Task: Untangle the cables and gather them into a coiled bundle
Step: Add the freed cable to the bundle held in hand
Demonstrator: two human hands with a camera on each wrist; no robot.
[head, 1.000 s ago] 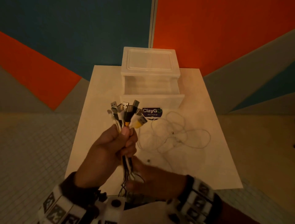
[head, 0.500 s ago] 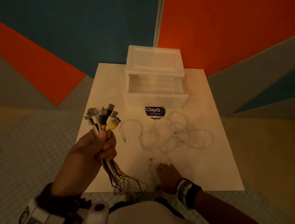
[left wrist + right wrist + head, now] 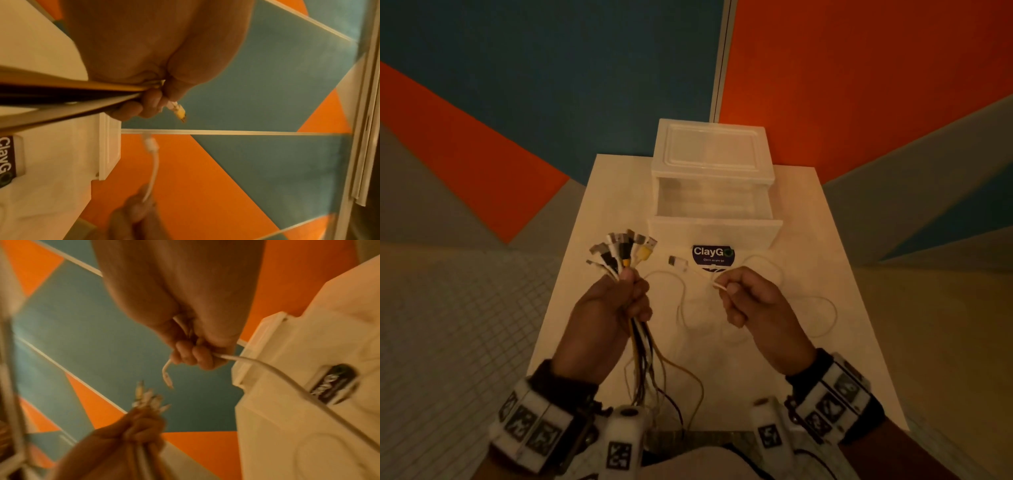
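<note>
Half a second ago the right hand (image 3: 758, 301) lay flat on the counter (image 3: 835, 342) at its near edge; now it is raised beside the left, pinching one end of the white cable (image 3: 690, 270) between thumb and forefinger, the other fingers curled under. The plug (image 3: 677, 263) of that cable has left the counter and sticks out toward the left hand (image 3: 609, 308), while the rest of it lies in loose, overlapping loops (image 3: 822, 308) on the counter beneath and to the right of the hand.

The left hand holds the gathered bundle (image 3: 619, 253) in a closed fist, fingers pressed around the cords just below their plugs, which fan out above the thumb. The tails (image 3: 650, 370) hang below the fist toward the counter's near edge, crossing one another.

The likeliest trouble, as I judge it, is in the loops: they cross in several places, so a quick pull on the pinched end could draw a crossing into a knot rather than freeing it. The pinch is narrow, and the cord could slip out if a loop snags. Adding the plug means loosening the fist for an instant, and the fanned plugs could then slide out of line or drop. The hanging tails may tangle with the incoming cable. The open plastic drawer box (image 3: 714, 192) and the ClayGo sticker (image 3: 713, 255) sit behind, well apart from the pull.
</note>
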